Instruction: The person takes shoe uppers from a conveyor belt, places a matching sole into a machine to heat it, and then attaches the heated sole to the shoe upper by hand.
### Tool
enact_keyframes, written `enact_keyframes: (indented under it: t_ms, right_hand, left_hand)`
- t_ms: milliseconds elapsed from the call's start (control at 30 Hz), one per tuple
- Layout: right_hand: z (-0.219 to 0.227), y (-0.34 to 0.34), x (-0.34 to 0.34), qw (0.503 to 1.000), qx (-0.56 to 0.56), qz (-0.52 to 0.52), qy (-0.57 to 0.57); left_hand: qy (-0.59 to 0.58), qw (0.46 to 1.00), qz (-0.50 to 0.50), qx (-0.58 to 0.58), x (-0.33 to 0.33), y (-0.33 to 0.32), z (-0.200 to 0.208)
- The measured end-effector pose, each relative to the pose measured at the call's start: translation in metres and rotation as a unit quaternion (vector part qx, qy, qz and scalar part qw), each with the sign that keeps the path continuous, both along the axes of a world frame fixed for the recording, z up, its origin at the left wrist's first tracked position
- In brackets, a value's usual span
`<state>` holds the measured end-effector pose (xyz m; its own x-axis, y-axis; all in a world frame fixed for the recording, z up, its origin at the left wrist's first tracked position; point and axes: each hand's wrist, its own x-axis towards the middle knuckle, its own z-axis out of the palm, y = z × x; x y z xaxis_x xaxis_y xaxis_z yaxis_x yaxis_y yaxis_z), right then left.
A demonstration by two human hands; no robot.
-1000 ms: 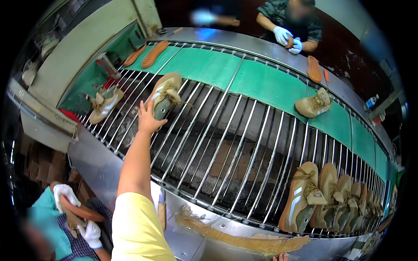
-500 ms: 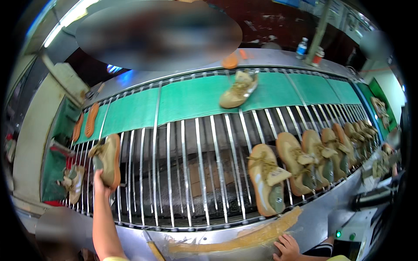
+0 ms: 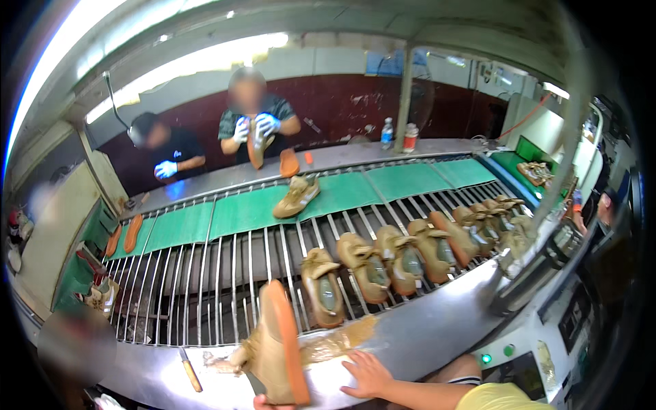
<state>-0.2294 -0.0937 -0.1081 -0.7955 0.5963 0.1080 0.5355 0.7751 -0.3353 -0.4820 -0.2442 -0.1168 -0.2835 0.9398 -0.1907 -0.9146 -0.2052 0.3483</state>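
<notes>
At the near edge, my left hand (image 3: 271, 403) grips a tan sneaker (image 3: 273, 362) by its lower end, the orange-brown sole turned to the right and the toe up. Most of the fingers are hidden behind the shoe. My right hand (image 3: 369, 374) lies on the metal ledge (image 3: 417, 342) with fingers spread and nothing in it. Beside the held sneaker, a row of tan sneakers (image 3: 326, 290) runs rightward along the bars. Another tan sneaker (image 3: 297, 197) sits on the green belt (image 3: 236, 216) further back.
A knife with a wooden handle (image 3: 191, 374) lies on the ledge, left of the held sneaker. Loose orange soles (image 3: 133, 232) rest at the belt's left end. Across the conveyor, two gloved people work; one holds a shoe (image 3: 258, 145). A bottle (image 3: 387, 134) and red cup (image 3: 410, 138) stand there.
My left hand has brought the sneaker from the left side of the bars to the near ledge. The view has tilted up and turned right. My right hand still rests on the ledge.
</notes>
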Motion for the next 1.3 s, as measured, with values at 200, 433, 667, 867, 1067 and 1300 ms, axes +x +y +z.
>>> enact_keyframes:
  t_ms: [200,433,667,867,1067,1300]
  right_hand:
    - [0.029,-0.056,0.083,0.558,-0.579,-0.071,0.59]
    - [0.112,-0.087,0.262,0.606,-0.285,-0.141,0.729]
    - [0.144,-0.09,0.456,0.525,-0.061,-0.379,0.76]
    - [0.205,-0.066,0.63,0.591,0.196,-0.575,0.531]
    - [0.268,-0.005,0.68,0.492,0.012,-0.857,0.153]
    - [0.195,0.047,0.684,0.439,-0.092,-0.893,0.033]
  left_hand:
    - [-0.018,0.989,-0.143,-0.044,0.202,-0.03,0.053]
    - [0.061,0.892,-0.446,0.033,0.348,0.023,0.099]
    - [0.482,0.75,-0.438,0.115,0.404,0.109,0.077]
    - [0.65,0.749,-0.11,-0.066,0.317,0.138,0.002]
    - [0.586,0.796,-0.101,-0.113,0.245,0.157,-0.129]
    - [0.534,0.837,-0.092,-0.082,0.277,0.146,-0.058]
